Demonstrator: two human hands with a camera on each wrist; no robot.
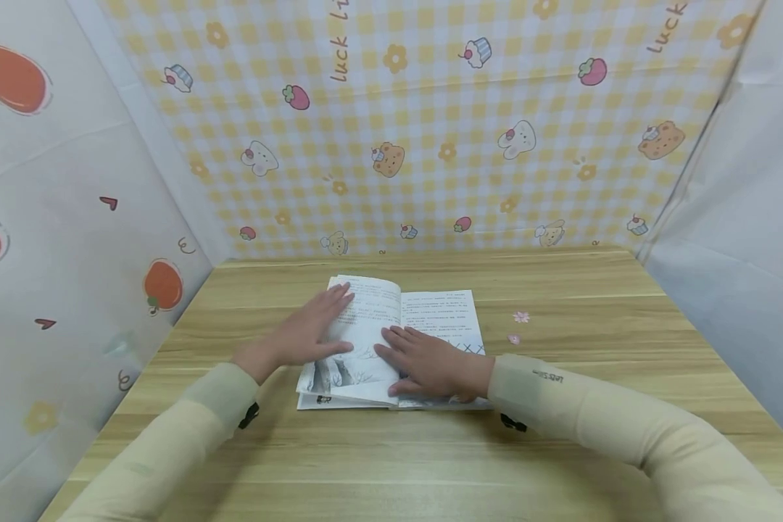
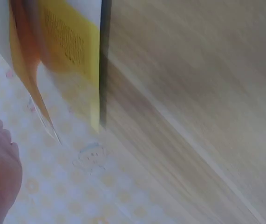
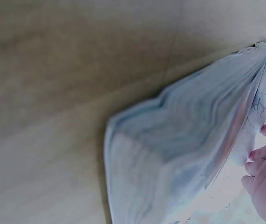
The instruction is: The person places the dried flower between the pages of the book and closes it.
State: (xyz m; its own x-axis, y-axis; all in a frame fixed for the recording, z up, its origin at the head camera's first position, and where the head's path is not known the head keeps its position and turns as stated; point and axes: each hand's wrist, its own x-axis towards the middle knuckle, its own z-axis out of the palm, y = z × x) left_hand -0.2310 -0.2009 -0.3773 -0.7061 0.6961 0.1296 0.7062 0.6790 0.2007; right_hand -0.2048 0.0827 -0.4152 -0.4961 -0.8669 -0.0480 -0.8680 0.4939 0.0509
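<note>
An open book point(image 1: 372, 308) lies on the wooden table, with printed text and grey drawings of trees on its pages. Over the outer part of the left page is my left hand point(image 1: 307, 330), slightly blurred, its fingers stretched out. My right hand point(image 1: 431, 362) rests across the lower right page, with its fingertips reaching past the centre fold. In the left wrist view, a yellow-bordered page point(image 2: 72, 46) hangs beside a lifted leaf, and the left hand point(image 2: 0, 168) shows at the edge. The right wrist view shows the page block point(image 3: 188, 116) and the right hand point(image 3: 265, 182).
Two small pink flower-shaped pieces point(image 1: 520, 317) lie on the wooden table point(image 1: 431, 464) to the right of the book. A yellow checked cloth point(image 1: 424, 130) hangs behind the table, and pale printed sheets point(image 1: 72, 239) stand along the left side.
</note>
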